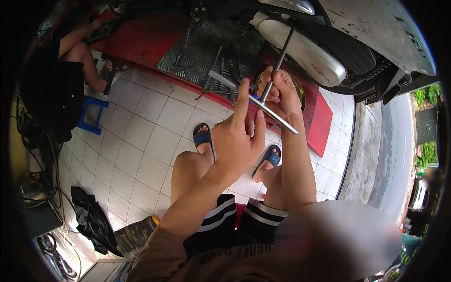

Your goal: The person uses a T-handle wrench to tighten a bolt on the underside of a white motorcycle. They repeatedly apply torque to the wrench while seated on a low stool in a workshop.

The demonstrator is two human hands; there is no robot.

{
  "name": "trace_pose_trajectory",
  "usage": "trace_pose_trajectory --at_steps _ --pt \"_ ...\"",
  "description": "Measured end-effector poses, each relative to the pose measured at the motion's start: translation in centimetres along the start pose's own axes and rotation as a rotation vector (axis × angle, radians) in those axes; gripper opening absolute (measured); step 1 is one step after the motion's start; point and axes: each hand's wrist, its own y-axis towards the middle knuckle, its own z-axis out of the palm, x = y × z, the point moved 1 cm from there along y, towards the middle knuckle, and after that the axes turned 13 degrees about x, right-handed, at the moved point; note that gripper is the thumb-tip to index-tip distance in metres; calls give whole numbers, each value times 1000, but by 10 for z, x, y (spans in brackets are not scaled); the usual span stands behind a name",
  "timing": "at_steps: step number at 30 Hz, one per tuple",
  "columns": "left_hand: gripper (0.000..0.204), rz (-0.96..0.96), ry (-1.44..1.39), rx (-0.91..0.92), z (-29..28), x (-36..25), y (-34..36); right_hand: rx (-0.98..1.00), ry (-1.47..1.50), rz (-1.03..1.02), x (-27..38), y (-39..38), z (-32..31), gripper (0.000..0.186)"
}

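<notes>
My right hand (pixel 283 92) grips a T-handle wrench (pixel 284 49) near where its dark shaft meets the silver crossbar. The shaft points away, up toward the motorbike's silver muffler (pixel 305 51). Close to the crossbar is my left hand (pixel 235 141), its index finger stretched out and its thumb raised. That index finger overlaps the bar, and I cannot tell whether it touches. The bar's left end looks smeared by motion. A small blue bit shows beside my right fingers. Behind that hand, a round brass-coloured rim (pixel 300 89) is partly hidden.
A red platform (pixel 141 40) with a tread plate carries the motorbike and several long tools (pixel 213 66). At the left, another person (pixel 47 94) sits near a blue stool (pixel 89 115). Black cloth (pixel 94 218) lies on the tiles; a road runs at the right.
</notes>
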Motion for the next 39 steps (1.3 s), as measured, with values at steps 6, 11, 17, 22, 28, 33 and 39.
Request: trace_pose_trajectory --at_steps 6,11,17,22,28,33,39 --pt "31 -50 63 160 16 18 -2 -50 32 -27 0 -1 0 30" --pt "20 -1 -56 207 16 21 -4 60 -102 168 -1 -5 2 27" --pt "41 271 -156 62 4 10 4 16 -169 -19 6 -1 -4 27" --pt "40 -77 -359 37 4 13 1 22 -50 -37 7 2 4 29" --pt "45 194 -197 401 15 -5 -12 -10 -12 -60 3 4 -6 27" --pt "54 63 -293 -27 -4 -4 1 -85 38 -61 7 3 3 25" --pt "51 150 -141 402 10 -4 -10 -37 124 -139 13 0 -3 22"
